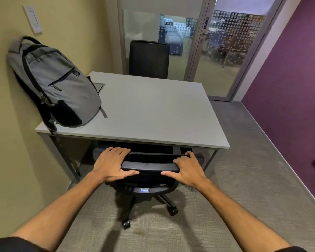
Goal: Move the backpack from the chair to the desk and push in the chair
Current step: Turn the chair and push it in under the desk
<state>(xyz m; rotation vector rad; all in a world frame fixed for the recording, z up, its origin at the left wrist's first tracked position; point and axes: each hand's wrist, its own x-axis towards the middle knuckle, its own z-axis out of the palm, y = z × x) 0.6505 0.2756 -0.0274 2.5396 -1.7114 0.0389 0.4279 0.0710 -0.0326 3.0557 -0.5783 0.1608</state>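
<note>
A small office room, seen from a camera worn on a person's head, looking down and forward. The grey table (153, 113) fills the middle of the view and serves as the landmark here.

On the table's near left corner, leaning back against the yellow-green wall (5, 106), the grey backpack (53, 82) stands upright, with one strap hanging over the table edge. So the first part of the task looks done: the backpack is on the table, not on the chair.

At the table's near edge stands the black office chair (149, 171). Its seat is already under the table, and its backrest sits just short of the edge. The wheeled base is still out on the carpet (171, 233) on the near side of the table.

The left hand (111, 164) and right hand (187, 170) each clasp one end of the backrest's top rail, fingers (119, 151) curled over the far side, thumbs on the near side. The push appears nearly finished; perhaps a short shove remains, then letting go.

A second black chair (149, 59) stands at the table's far side, before a glass door (231, 51).
</note>
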